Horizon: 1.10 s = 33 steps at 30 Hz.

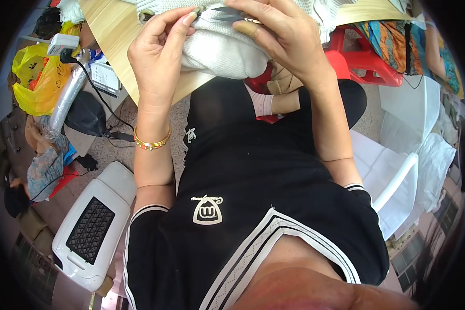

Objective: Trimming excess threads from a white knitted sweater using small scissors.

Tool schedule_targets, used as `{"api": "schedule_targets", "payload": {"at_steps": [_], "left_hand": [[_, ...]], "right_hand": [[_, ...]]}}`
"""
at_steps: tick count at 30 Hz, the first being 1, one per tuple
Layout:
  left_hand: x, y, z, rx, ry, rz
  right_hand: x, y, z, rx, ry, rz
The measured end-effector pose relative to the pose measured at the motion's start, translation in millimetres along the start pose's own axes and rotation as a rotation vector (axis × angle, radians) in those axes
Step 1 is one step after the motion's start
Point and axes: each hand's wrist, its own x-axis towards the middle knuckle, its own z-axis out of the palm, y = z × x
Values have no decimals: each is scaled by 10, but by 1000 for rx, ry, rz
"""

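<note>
A white knitted garment (222, 54) lies bunched over the near edge of the wooden table. My left hand (163, 44) is at its left, thumb and forefinger pinched on a small, dark, button-like piece (198, 10). A similar dark round piece (145, 15) sits on the garment farther left. My right hand (281, 33) grips a pair of thread snips (226, 14), whose dark pointed blades reach left over the knit, close to the left fingertips. The blades look slightly apart. The right fingers partly hide the snips' handle.
The light wooden tabletop (111, 33) runs under the garment. A yellow plastic bag (33, 82), a white power box (62, 45) and a black cable stand at the left. Red plastic stools (369, 62) are at the right, beside another person's arm (435, 54). A white armrest (398, 181) is near.
</note>
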Motion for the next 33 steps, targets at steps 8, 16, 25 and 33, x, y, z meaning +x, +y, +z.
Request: {"api": "schedule_targets", "payload": {"at_steps": [8,16,25,33], "left_hand": [[29,6,-43,-235,-64,-120],[29,-9,-35,-208,-84,-111],[63,-116,-84,-194,-151,-90],[71,-134,-95,-201,-188,-109]], "right_hand": [[104,214,135,-19,98,-323],[90,296,169,-1,97,-366],[147,279,142,85,21,-323],[156,283,131,125,-13,-299]]}}
